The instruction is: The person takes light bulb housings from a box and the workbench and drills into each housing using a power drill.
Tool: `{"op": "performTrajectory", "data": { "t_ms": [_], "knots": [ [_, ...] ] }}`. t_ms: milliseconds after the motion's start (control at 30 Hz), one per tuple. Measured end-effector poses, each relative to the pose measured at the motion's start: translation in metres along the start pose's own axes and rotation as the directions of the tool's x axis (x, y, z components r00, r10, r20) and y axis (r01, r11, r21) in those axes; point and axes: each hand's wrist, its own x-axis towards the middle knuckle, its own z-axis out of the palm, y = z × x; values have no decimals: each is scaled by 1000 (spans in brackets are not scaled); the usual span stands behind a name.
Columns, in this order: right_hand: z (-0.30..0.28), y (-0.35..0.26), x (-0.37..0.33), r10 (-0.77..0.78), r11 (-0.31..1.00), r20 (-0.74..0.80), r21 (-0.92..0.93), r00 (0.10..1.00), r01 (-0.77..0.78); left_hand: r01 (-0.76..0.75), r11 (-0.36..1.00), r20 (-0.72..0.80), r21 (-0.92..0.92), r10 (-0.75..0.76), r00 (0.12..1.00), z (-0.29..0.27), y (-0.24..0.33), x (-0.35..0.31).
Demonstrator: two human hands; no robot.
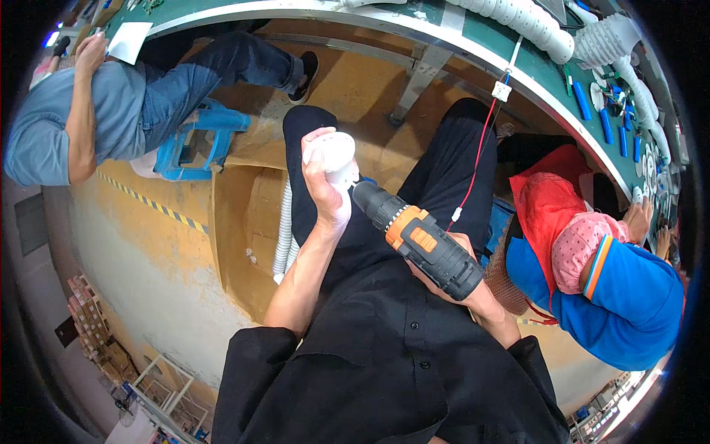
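Note:
My left hand (323, 181) is closed around a white round plastic part (337, 152), held above my lap with its wide disc end up. In my right hand (460, 248) is a black and orange cordless drill (416, 235), its body tilted and its chuck pointing up and to the left. The drill's tip meets or nearly meets the lower side of the white part; whether it touches I cannot tell. The drill's body hides its grip and most of my right fingers.
A cardboard box (240, 244) with white ribbed hose (285, 233) stands left of my legs. Ahead, a green-topped workbench (543, 70) carries stacked white parts (521, 26) and blue-handled tools (606, 126). A red cable (477, 166) hangs from it. Co-workers sit on both sides, near a blue stool (200, 144).

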Motion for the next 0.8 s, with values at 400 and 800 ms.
{"op": "performTrajectory", "data": {
  "t_ms": [400,800],
  "knots": [
    [3,0,0,-5,1000,-6,-28,1000,5,18,1000,28,-16,-18,999,-2,3,-2],
    [5,0,0,-63,996,-6,-63,998,63,57,998,56,-8,-56,997,0,10,-5]
  ]
}}
